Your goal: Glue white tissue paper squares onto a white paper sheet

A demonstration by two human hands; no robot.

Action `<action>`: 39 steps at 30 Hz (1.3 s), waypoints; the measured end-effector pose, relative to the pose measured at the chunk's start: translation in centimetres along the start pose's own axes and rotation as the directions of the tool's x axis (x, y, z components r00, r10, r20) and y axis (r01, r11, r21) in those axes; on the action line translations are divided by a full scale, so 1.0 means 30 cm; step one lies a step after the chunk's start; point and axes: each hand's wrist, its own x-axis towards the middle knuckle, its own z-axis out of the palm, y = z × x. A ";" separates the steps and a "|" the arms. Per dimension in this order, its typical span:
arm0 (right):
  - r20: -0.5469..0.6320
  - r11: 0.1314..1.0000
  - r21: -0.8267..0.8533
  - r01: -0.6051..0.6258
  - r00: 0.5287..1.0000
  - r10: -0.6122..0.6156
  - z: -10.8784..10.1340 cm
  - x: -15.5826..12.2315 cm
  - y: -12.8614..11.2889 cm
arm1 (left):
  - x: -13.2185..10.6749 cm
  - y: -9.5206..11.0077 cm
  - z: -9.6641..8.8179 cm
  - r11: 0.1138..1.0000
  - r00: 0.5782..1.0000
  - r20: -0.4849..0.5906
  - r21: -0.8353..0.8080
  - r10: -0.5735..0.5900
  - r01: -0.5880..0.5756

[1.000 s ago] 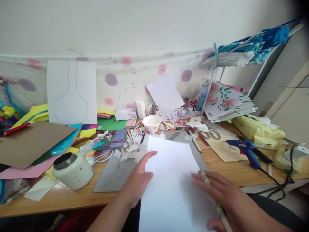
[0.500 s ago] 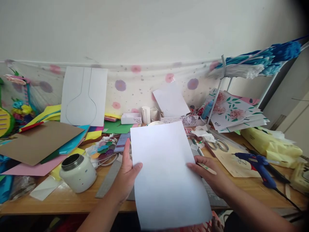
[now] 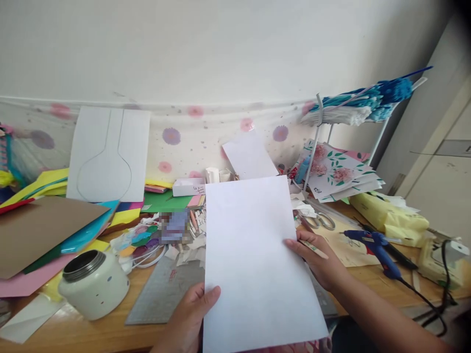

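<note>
At the far left of the tabletop (image 3: 84,333), I see a brown card (image 3: 47,228) lying over pink, blue and green sheets. Just right of it and nearer my camera is a pale jar (image 3: 97,289), its dark mouth showing. Behind them, a white board (image 3: 108,152) stands in front of a spotted curtain (image 3: 184,147); it bears a thin outline of a round shape with a long neck. Further right, a grey mat (image 3: 158,291) lies near the front edge, scraps of paper at its far end, and a small white box (image 3: 188,186) sits at the back.

In the centre, the left hand (image 3: 191,309) grasps the lower left edge of a plain white paper (image 3: 250,264), thumb on its face. The paper is tilted up toward me, covering my view of the mat's middle and reaching past the tabletop's front edge. The right hand (image 3: 314,255) grips its right edge, higher up, thumb also on the face, with a slim stick (image 3: 314,249) held in the same hand.

Beyond that hand I find scissors (image 3: 326,220), then flower pictures (image 3: 338,171) beside a rack (image 3: 311,162) holding blue and white pipe cleaners (image 3: 368,100). Furthest right are a blue glue gun (image 3: 379,250) and a yellow pack (image 3: 390,218) behind it.
</note>
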 end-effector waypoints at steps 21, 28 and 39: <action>0.301 0.285 -0.490 0.824 0.467 -0.832 -0.024 -0.134 -0.086 | 0.014 -0.035 0.031 0.993 0.967 -0.225 0.033 0.121 -0.116; 0.304 0.259 -0.596 0.760 0.513 -0.803 0.006 -0.122 -0.086 | 0.019 -0.055 0.018 0.993 0.971 -0.208 0.042 0.118 -0.111; 0.275 0.248 -0.656 0.713 0.531 -0.801 0.012 -0.111 -0.054 | 0.031 -0.057 0.002 0.995 0.968 -0.230 0.034 0.103 -0.098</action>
